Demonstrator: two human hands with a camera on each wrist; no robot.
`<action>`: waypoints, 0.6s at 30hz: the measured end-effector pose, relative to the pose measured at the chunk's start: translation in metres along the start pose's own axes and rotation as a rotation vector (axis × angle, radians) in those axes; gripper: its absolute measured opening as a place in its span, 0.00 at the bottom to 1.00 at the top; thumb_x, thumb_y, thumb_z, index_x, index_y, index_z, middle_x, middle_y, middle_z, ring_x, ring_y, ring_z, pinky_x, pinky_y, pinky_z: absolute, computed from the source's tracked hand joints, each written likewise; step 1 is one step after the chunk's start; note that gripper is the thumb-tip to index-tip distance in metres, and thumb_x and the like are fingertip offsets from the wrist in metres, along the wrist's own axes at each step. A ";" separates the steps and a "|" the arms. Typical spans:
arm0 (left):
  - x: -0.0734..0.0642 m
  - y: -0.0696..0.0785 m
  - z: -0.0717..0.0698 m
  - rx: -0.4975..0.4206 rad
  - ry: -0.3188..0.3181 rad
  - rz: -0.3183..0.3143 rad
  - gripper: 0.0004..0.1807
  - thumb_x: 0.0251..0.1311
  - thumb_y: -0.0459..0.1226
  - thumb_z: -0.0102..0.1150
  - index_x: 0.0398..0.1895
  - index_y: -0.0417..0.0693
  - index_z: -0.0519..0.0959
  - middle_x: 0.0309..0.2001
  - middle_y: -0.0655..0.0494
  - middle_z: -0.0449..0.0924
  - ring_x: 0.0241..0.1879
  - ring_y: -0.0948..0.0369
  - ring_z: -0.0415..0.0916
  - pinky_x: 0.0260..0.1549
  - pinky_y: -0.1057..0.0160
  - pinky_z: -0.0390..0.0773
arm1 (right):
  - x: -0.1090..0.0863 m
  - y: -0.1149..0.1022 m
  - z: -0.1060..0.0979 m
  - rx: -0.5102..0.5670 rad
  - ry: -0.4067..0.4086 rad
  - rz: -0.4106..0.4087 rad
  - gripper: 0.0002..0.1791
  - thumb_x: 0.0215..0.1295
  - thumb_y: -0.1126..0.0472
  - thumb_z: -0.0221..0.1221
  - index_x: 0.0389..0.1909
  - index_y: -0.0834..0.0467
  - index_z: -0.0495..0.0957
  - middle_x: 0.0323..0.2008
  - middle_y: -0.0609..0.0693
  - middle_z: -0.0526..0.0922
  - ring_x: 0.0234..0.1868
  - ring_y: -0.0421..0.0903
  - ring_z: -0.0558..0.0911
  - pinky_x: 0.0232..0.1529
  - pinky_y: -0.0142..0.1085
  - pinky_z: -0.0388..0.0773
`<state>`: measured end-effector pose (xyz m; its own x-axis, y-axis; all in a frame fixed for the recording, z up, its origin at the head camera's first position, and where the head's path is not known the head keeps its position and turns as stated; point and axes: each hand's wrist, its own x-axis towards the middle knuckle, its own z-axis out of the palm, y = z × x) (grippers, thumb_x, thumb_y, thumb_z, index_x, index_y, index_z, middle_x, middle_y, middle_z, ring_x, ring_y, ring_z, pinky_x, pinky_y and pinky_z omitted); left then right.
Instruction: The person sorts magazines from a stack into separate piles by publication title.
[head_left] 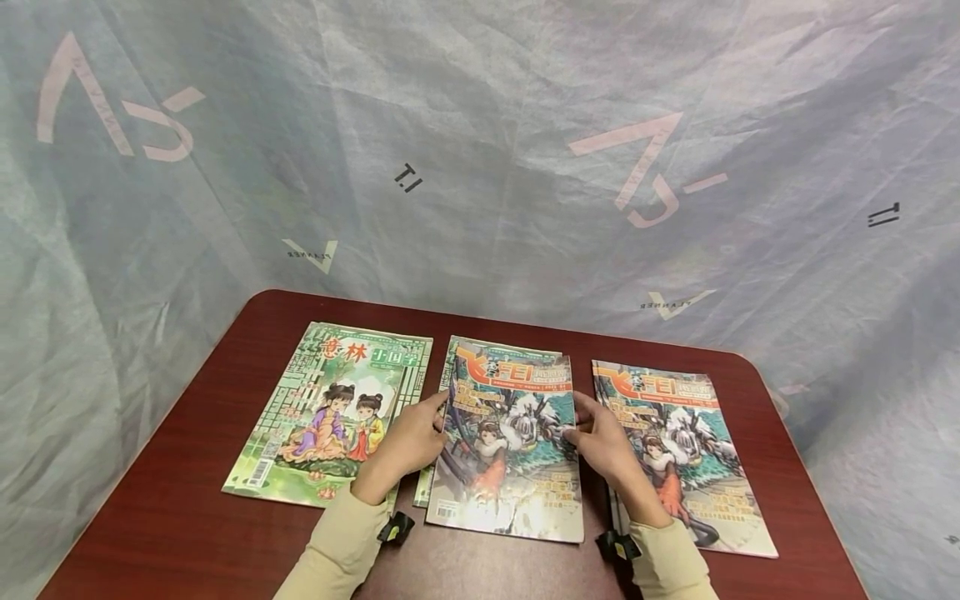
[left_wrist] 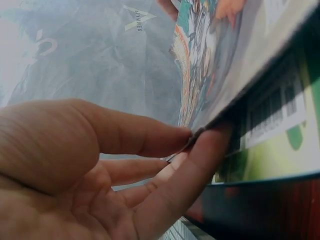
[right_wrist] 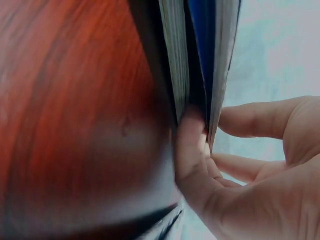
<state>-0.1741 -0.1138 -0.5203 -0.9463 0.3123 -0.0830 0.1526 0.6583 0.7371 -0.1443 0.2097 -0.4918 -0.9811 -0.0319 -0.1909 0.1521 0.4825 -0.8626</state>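
Both hands hold a comic magazine (head_left: 506, 467) with a red and teal cover by its two long sides, at the middle of the table. My left hand (head_left: 408, 437) pinches its left edge between thumb and fingers; in the left wrist view the edge is lifted above a green magazine (left_wrist: 272, 120) with a barcode. My right hand (head_left: 603, 442) grips the opposite edge. The right wrist view shows that thumb (right_wrist: 255, 120) on the cover side and a fingertip (right_wrist: 192, 125) tucked beneath, against the lower page edges (right_wrist: 175, 55). Most of the green magazine underneath is hidden.
On the left lies a green magazine (head_left: 300, 417) with two cartoon figures, another sheet edge showing under it. A magazine (head_left: 720, 467) with the same comic cover lies at the right. The dark red table (head_left: 172, 450) has grey printed cloth (head_left: 480, 233) behind it.
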 end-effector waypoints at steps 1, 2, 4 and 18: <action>-0.003 0.005 -0.003 -0.012 0.003 0.007 0.42 0.63 0.23 0.62 0.83 0.31 0.66 0.27 0.61 0.81 0.16 0.64 0.68 0.20 0.64 0.71 | 0.000 0.000 0.000 -0.001 -0.001 -0.006 0.38 0.76 0.76 0.59 0.85 0.69 0.62 0.56 0.67 0.77 0.50 0.57 0.81 0.42 0.43 0.80; -0.006 0.010 -0.006 -0.028 0.006 0.013 0.42 0.63 0.23 0.62 0.83 0.30 0.66 0.28 0.60 0.81 0.16 0.63 0.68 0.21 0.63 0.71 | 0.000 0.001 0.000 -0.003 -0.003 -0.013 0.38 0.76 0.77 0.59 0.85 0.69 0.61 0.55 0.67 0.77 0.48 0.56 0.81 0.41 0.43 0.79; -0.009 0.015 -0.008 -0.038 0.008 0.030 0.40 0.63 0.22 0.61 0.81 0.27 0.66 0.28 0.57 0.81 0.16 0.63 0.67 0.21 0.62 0.70 | 0.000 0.002 0.000 -0.001 -0.006 -0.020 0.39 0.76 0.77 0.58 0.86 0.68 0.60 0.51 0.64 0.76 0.44 0.53 0.79 0.38 0.41 0.77; -0.023 0.056 -0.026 -0.078 -0.015 -0.066 0.42 0.62 0.19 0.64 0.82 0.31 0.67 0.39 0.51 0.84 0.35 0.60 0.84 0.35 0.59 0.83 | -0.010 0.003 0.002 -0.018 0.056 -0.079 0.40 0.76 0.78 0.58 0.87 0.62 0.62 0.39 0.54 0.73 0.37 0.48 0.75 0.36 0.38 0.69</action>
<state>-0.1514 -0.1017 -0.4599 -0.9491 0.2808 -0.1425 0.0673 0.6229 0.7794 -0.1342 0.2096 -0.4934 -0.9952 -0.0213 -0.0959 0.0727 0.4965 -0.8650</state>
